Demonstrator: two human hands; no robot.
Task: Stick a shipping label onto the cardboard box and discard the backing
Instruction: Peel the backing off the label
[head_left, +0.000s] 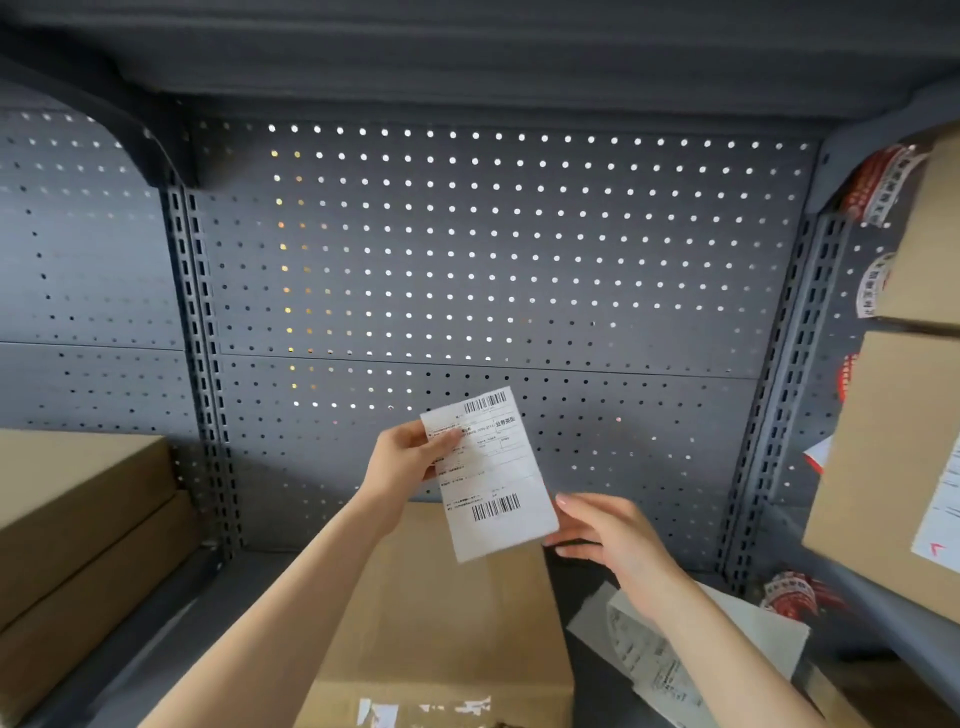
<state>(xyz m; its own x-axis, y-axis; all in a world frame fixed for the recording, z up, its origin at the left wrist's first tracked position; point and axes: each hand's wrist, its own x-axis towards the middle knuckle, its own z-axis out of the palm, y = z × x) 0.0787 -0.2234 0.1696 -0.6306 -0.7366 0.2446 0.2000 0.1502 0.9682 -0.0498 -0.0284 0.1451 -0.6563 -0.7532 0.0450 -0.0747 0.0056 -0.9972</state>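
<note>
A white shipping label (493, 483) with two barcodes is held upright in the air above a brown cardboard box (447, 613). My left hand (410, 457) pinches the label's upper left edge between thumb and fingers. My right hand (608, 535) is at the label's lower right corner, fingers spread and touching or just behind its edge. The box lies flat on the dark shelf below, its near edge bearing torn white label scraps (426, 709).
Loose label sheets (670, 654) lie on the shelf at the right of the box. Stacked cardboard boxes (78, 519) sit at the left, more boxes (893, 467) at the right with printed tape rolls (795, 595). A grey pegboard (467, 260) forms the back wall.
</note>
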